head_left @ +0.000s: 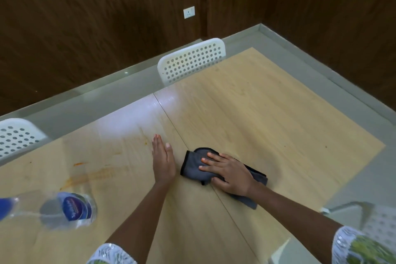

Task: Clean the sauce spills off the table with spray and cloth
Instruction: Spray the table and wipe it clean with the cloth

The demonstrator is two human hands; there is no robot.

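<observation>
A folded dark grey cloth (194,167) lies on the light wooden table (267,118), and my right hand (229,174) presses flat on it with spread fingers. Just left of the cloth, my left hand (163,161) stands on the table with straight fingers, holding nothing. Orange-brown sauce smears (92,174) streak the tabletop further left, with small spots near them. A clear spray bottle (70,210) with a blue label and blue top stands at the table's left near side, blurred.
A white perforated chair (192,60) stands at the table's far edge, another chair (17,135) at the far left, and a third chair (375,223) at the near right. A seam runs across the tabletop between my hands. Dark wood walls stand behind.
</observation>
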